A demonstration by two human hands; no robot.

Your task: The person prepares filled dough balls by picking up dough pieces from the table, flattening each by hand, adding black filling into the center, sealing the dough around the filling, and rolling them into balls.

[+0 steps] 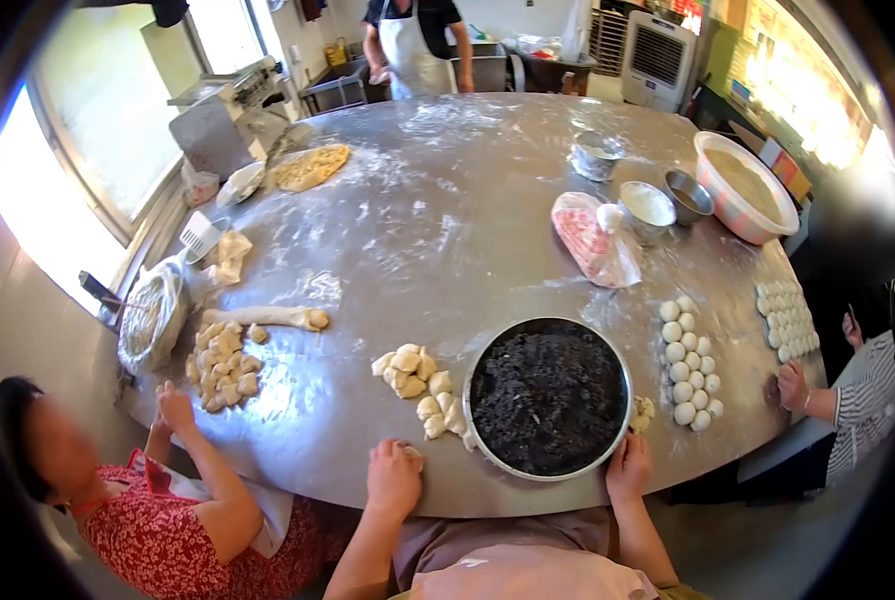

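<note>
A large round metal pan (475,432) full of dark, crumbly filling (549,396) stands near the table edge in front of me. My left hand (394,478) rests at that edge, curled over a pale piece of dough (413,457) that shows beside the fingers. Beyond it lie several torn dough pieces (405,371), some touching the pan's left side. My right hand (628,468) is beside the pan's lower right rim, fingers bent together; what they hold, if anything, is hidden. A small heap of dough bits (642,414) sits just above that hand.
Rows of white dough balls (689,365) are to the right, with a bagged pinkish mass (595,240), metal bowls (647,205) and a wide basin (745,185) behind. At left, a person in red works beside dough pieces (222,365) and a dough roll (267,317). Other people stand right and far.
</note>
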